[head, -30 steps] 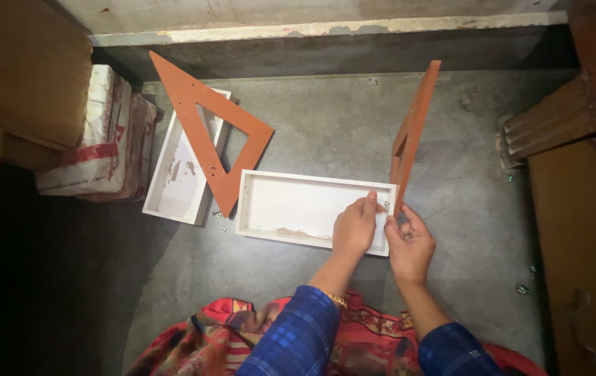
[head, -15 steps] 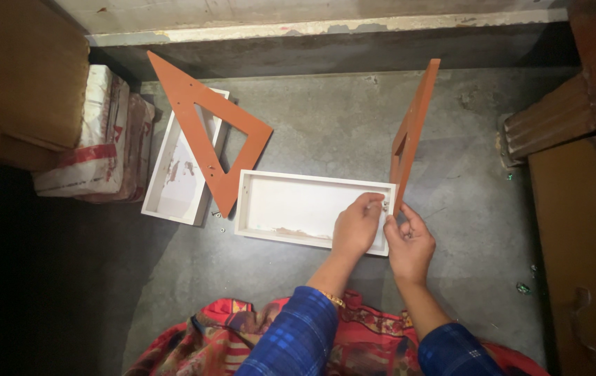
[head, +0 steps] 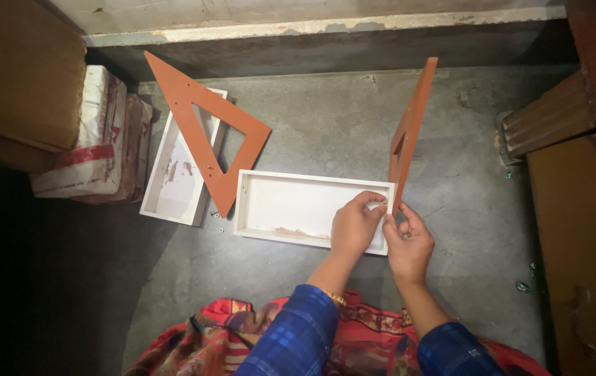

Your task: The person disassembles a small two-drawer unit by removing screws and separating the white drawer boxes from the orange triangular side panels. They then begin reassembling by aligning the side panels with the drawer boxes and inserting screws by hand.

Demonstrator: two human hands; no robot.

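Grey concrete floor (head: 326,118) holds two white trays and two orange triangles. Beside the nearer tray (head: 298,209), left hand (head: 355,226) and right hand (head: 408,245) pinch the upright triangle (head: 409,132); the other triangle (head: 204,125) lies left, across the second tray (head: 173,188).

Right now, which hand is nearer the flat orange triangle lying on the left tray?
Left. The left hand rests on the long white tray's right end; the right hand is farther right, from the flat triangle, by the upright one.
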